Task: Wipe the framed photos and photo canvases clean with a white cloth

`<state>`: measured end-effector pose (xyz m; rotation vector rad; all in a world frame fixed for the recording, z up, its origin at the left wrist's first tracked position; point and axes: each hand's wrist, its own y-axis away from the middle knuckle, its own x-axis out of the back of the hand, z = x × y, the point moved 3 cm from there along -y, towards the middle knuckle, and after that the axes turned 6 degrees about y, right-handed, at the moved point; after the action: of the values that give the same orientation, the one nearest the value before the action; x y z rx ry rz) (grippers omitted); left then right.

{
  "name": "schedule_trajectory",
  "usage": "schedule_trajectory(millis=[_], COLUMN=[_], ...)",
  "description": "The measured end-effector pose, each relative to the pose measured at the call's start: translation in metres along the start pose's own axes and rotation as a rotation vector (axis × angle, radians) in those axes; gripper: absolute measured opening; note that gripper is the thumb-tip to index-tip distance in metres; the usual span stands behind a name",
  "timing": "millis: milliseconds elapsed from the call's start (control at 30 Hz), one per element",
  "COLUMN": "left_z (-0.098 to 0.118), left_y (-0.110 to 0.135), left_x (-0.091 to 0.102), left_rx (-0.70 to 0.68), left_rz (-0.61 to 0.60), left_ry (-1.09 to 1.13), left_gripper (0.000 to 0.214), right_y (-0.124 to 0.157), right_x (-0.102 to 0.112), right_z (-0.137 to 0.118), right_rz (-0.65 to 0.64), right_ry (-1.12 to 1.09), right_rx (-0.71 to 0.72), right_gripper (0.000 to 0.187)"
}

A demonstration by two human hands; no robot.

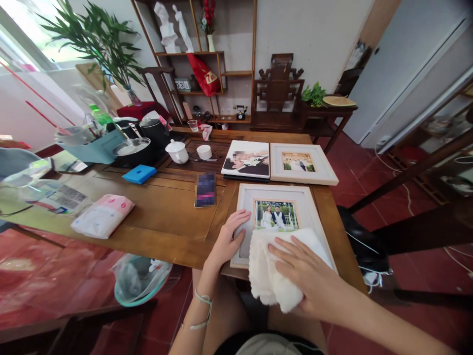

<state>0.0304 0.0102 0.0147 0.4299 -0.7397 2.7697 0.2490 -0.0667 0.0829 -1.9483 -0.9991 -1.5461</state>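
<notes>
In front of me a white picture frame (pixel 245 217) with a wedding photo (pixel 276 215) lies face up near the table's front edge. My left hand (pixel 229 237) holds the frame's left side, fingertips resting over its border. A folded white cloth (pixel 266 266) covers the frame's lower part and hangs past its front edge. Closed on that cloth, my right hand (pixel 301 268) presses it against the frame, fingers on top; the thumb is mostly hidden.
Behind lie a photo album (pixel 247 159) and another framed photo (pixel 295 165). A phone (pixel 205 190), blue box (pixel 139 173), tissue pack (pixel 103 215) and lidded white cup (pixel 176 152) rest on the wooden table (pixel 166 207). Below left stands a lined bin (pixel 138 283).
</notes>
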Motion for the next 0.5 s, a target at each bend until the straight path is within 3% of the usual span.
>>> schedule_trajectory(millis=[133, 267, 333, 400, 500], left_z=[0.000, 0.000, 0.001, 0.001, 0.000], left_y=[0.000, 0.000, 0.000, 0.000, -0.001], left_x=[0.000, 0.001, 0.001, 0.001, 0.001], left_rx=[0.010, 0.004, -0.002, -0.002, 0.006], left_rz=[0.000, 0.005, 0.005, 0.003, 0.004], left_ry=[-0.003, 0.003, 0.005, 0.007, 0.010], left_gripper=[0.042, 0.040, 0.039, 0.039, 0.039], right_y=[-0.028, -0.061, -0.073, -0.080, -0.077], right_x=[-0.005, 0.009, 0.017, 0.021, 0.016], right_z=[0.047, 0.112, 0.132, 0.134, 0.108], right_rz=[0.147, 0.335, 0.369, 0.339, 0.201], right_ry=[0.154, 0.322, 0.358, 0.372, 0.319], right_rx=[-0.133, -0.340, -0.412, -0.424, -0.344], right_gripper=[0.054, 0.052, 0.052, 0.053, 0.056])
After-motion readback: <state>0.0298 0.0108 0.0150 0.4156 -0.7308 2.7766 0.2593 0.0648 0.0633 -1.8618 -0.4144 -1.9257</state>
